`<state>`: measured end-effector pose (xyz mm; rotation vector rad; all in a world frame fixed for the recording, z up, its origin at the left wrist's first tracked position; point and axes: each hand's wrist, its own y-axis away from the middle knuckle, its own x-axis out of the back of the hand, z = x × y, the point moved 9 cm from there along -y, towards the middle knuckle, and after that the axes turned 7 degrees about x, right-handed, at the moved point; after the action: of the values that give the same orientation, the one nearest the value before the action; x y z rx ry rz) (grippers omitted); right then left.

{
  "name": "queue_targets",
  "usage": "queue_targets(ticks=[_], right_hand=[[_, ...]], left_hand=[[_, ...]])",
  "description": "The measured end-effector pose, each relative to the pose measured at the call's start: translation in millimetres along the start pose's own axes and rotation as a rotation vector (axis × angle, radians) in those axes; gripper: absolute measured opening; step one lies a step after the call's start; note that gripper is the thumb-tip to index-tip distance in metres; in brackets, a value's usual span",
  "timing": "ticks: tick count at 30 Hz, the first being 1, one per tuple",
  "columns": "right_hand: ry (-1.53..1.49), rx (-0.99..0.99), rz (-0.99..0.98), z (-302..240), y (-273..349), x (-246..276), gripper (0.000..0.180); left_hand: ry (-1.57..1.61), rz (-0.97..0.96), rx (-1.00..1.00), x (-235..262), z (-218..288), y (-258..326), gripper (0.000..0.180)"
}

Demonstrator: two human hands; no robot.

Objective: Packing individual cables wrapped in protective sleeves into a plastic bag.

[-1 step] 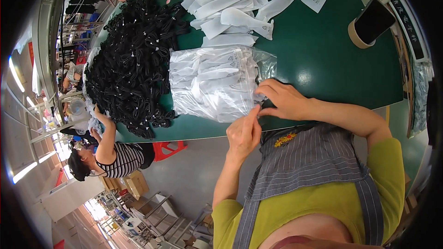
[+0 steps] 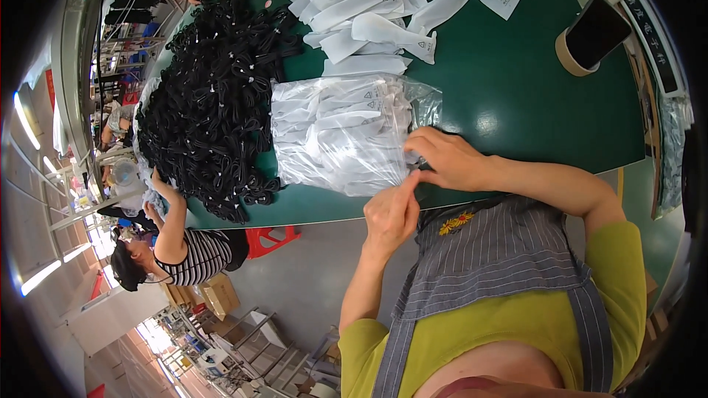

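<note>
Bag (image 2: 332, 144) of clear film, packed with white pouches (image 2: 354, 119), lies flat on the green table (image 2: 509, 103), just beyond the left hand (image 2: 389, 217) and to the left of the right hand (image 2: 451, 161). Step in hand, by judgement: working the bag's loose end (image 2: 426, 103), where film runs past the pouches. The next move appears to call for a secure hold on that film edge, with the contents kept in their rows. Left hand, pose: raised at the table's near edge, forefinger extended upward and to the right, other fingers folded toward the palm; its tip meets the right thumb at the bag's near corner. Whether film is pinched there cannot be told. Right hand, pose: reaching in from the right, back upward, fingers arched down onto the film, thumb set apart from the forefinger; any grip beneath is hidden. Loose white pouches (image 2: 361, 21) lie beyond both hands, past the bag's far side. A heap of black cords (image 2: 214, 103) sits left of the bag, well apart from the left hand.
</note>
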<state>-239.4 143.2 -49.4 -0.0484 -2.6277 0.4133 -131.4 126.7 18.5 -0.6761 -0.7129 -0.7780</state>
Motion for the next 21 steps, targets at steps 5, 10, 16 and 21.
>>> queue_targets(ticks=[5, 10, 16, 21], right_hand=[[0.013, 0.153, 0.059, -8, -28, -17, 0.036], [0.017, 0.165, 0.128, -4, -8, 14, 0.031], [0.002, 0.036, -0.141, -1, -19, -1, 0.029], [0.151, -0.072, -0.455, 18, -40, -41, 0.039]], left_hand=[[0.039, -0.051, -0.086, -3, 4, -1, 0.039], [-0.041, 0.083, 0.172, 38, -46, -1, 0.04], [-0.391, 0.228, 0.35, 52, -115, -8, 0.037], [-0.417, 0.119, 0.251, 45, -114, -10, 0.04]])
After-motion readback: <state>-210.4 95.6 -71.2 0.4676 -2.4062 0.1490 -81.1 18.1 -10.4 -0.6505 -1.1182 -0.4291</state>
